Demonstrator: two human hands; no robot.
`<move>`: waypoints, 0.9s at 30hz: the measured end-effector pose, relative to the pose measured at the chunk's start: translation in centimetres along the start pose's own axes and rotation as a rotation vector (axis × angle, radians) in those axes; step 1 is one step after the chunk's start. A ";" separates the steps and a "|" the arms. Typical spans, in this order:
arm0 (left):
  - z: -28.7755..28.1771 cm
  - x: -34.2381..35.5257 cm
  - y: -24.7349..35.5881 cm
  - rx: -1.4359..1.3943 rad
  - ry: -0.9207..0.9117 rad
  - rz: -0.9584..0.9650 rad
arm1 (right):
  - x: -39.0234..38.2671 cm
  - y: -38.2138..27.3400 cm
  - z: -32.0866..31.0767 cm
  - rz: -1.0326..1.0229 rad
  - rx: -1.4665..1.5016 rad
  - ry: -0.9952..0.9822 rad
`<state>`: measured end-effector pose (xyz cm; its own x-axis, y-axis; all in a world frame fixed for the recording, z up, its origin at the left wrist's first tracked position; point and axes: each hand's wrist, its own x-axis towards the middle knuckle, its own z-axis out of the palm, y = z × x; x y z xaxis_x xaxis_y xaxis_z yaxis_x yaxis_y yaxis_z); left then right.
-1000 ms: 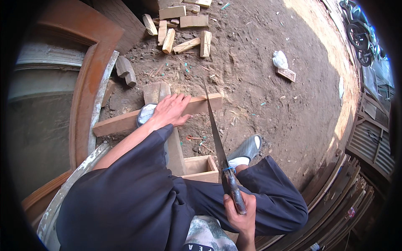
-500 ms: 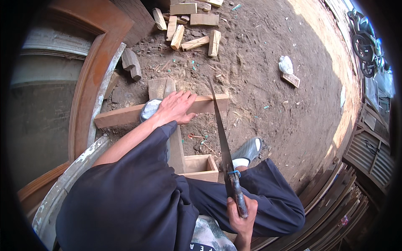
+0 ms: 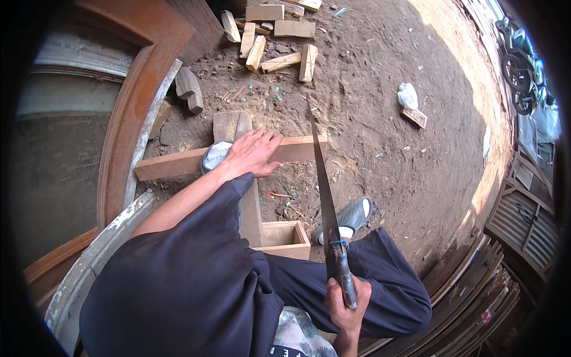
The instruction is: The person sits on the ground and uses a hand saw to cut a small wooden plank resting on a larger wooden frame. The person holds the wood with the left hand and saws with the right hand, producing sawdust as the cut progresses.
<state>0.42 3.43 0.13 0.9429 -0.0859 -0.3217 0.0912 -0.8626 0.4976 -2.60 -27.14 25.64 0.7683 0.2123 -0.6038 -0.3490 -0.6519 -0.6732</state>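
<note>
My right hand (image 3: 348, 303) is wrapped around the worn handle of a handsaw (image 3: 325, 190), which has blue binding where blade meets handle. Its long dark blade points away from me and passes over the right end of a wooden board (image 3: 172, 165); whether it touches the wood I cannot tell. With fingers stretched out, my left hand (image 3: 254, 153) lies on top of that board, thumb toward its near edge. Beside the hand, my left foot (image 3: 217, 154) rests on the board. Beneath runs a wooden beam (image 3: 251, 208), crossing the board.
Several cut wood blocks (image 3: 295, 28) lie on the dirt at the back. A hollow wooden box end (image 3: 279, 241) sits between my legs. Door frames (image 3: 134, 89) lean at left, stacked planks (image 3: 470, 291) lie at lower right, and a white plastic bag (image 3: 407, 95) sits farther off.
The saw and my right hand have shifted slightly to the right, so the blade crosses closer to the board's right end. My left hand stays in place on the board.
</note>
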 end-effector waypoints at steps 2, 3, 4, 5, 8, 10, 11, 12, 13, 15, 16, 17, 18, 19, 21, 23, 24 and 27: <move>0.1 -0.1 0.0 -0.005 0.016 -0.001 | 0.3 -0.6 -0.1 -0.006 -0.013 -0.010; 0.1 -0.1 0.0 -0.013 0.000 -0.005 | 0.4 -0.8 -0.2 -0.009 -0.020 -0.017; -0.1 -0.1 0.0 -0.021 -0.015 -0.009 | 0.4 -0.6 -0.3 -0.031 -0.040 -0.032; -0.2 0.0 0.0 -0.030 -0.031 -0.013 | 0.5 -0.3 -0.5 -0.052 -0.060 -0.046; -0.4 0.0 0.1 -0.033 -0.050 -0.023 | 0.5 -0.3 -0.5 -0.049 -0.087 -0.070; -0.6 0.0 0.2 -0.038 -0.047 -0.019 | 0.7 -0.3 -0.4 -0.039 -0.084 -0.081; -0.6 0.0 0.2 -0.042 -0.045 -0.017 | 0.8 -0.2 -0.3 -0.042 -0.080 -0.087; -0.5 0.0 0.2 -0.041 -0.042 -0.017 | 0.8 -0.1 -0.3 -0.044 -0.076 -0.093; -0.2 0.0 0.0 -0.040 -0.038 -0.018 | 0.9 -0.1 -0.2 -0.041 -0.073 -0.095; -0.1 0.0 0.0 -0.036 -0.041 -0.019 | 0.9 -0.1 0.0 -0.033 -0.066 -0.098; -0.1 0.0 -0.1 -0.032 -0.046 -0.019 | 1.0 -0.2 0.2 -0.014 -0.059 -0.087; -0.1 0.0 -0.1 -0.029 -0.051 -0.018 | 1.0 -0.3 0.3 0.005 -0.052 -0.074; -0.1 0.0 -0.1 -0.031 -0.046 -0.017 | 1.0 -0.3 0.4 0.025 -0.046 -0.060; 0.0 0.0 0.0 -0.032 -0.042 -0.015 | 1.0 -0.3 0.4 0.030 -0.048 -0.058; -0.1 0.0 0.0 -0.031 -0.041 -0.018 | 1.0 -0.2 0.3 0.042 -0.052 -0.057; -0.2 0.0 0.1 -0.023 -0.050 -0.026 | 0.9 -0.2 0.3 0.050 -0.049 -0.046; -0.1 -0.1 0.1 -0.015 -0.048 -0.027 | 0.9 -0.2 0.2 0.055 -0.047 -0.042; 0.0 -0.2 0.2 0.021 -0.025 -0.025 | 0.3 -0.7 -0.4 -0.006 -0.037 -0.024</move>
<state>0.27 3.29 0.29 0.9321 -0.0760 -0.3541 0.1079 -0.8750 0.4719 -1.92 -26.92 26.14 0.7575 0.2333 -0.6097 -0.3234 -0.6772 -0.6609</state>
